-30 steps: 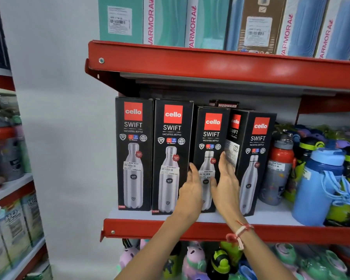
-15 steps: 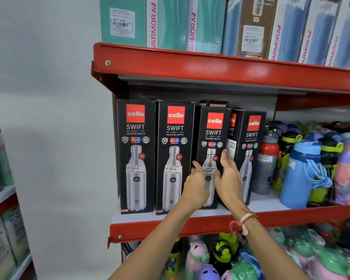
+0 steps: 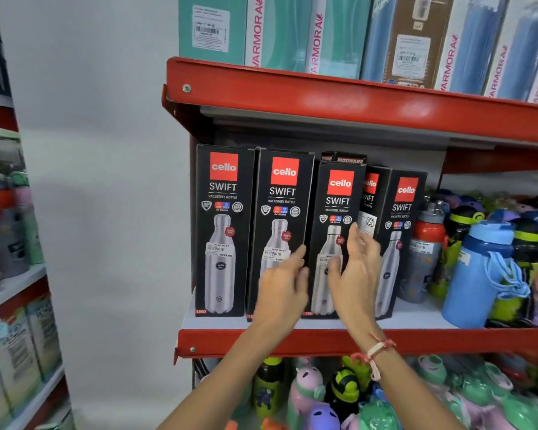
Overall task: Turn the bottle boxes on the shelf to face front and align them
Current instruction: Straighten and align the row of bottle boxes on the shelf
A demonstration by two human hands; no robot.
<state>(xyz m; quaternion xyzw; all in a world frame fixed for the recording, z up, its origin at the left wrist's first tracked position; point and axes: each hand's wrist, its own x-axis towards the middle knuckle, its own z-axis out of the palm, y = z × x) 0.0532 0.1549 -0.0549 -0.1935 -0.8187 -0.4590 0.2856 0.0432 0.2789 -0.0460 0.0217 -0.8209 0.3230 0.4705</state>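
Now both hands are up at the third black box [image 3: 336,212] on the white shelf [image 3: 416,318]. The left hand [image 3: 281,285] has loose, spread fingers, tips near the box's left edge; the right hand [image 3: 356,274] is open and blurred in front, gripping nothing.

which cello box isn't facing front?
The rightmost cello box is turned, showing its side panel with a white label as well as its front. The three boxes to its left show only their fronts.
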